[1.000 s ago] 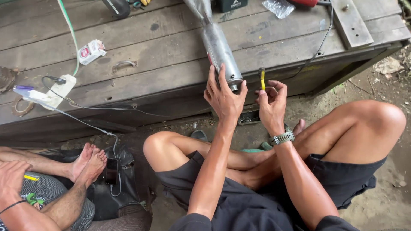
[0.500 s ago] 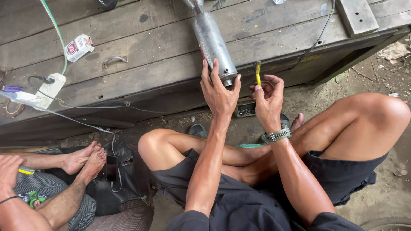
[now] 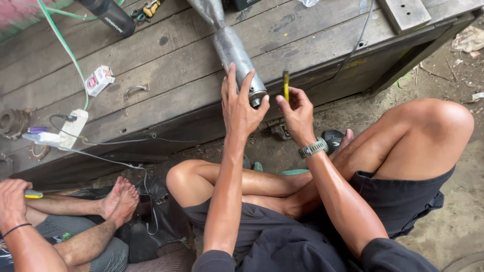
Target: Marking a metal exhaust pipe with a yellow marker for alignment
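Left hand [image 3: 241, 108] gripping the metal pipe [image 3: 236, 53] steady on the table [image 3: 166, 75], right hand [image 3: 297, 113] pinching a yellow tool [image 3: 286, 84] squarely at its mouth

Grey metal pipe [image 3: 233, 50], yellow-handled tool [image 3: 286, 84], weathered brown planks [image 3: 166, 65], black shorts [image 3: 282, 236].

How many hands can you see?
3: the left hand on the metal pipe, the right hand holding a yellow tool, another person's hand bottom left.
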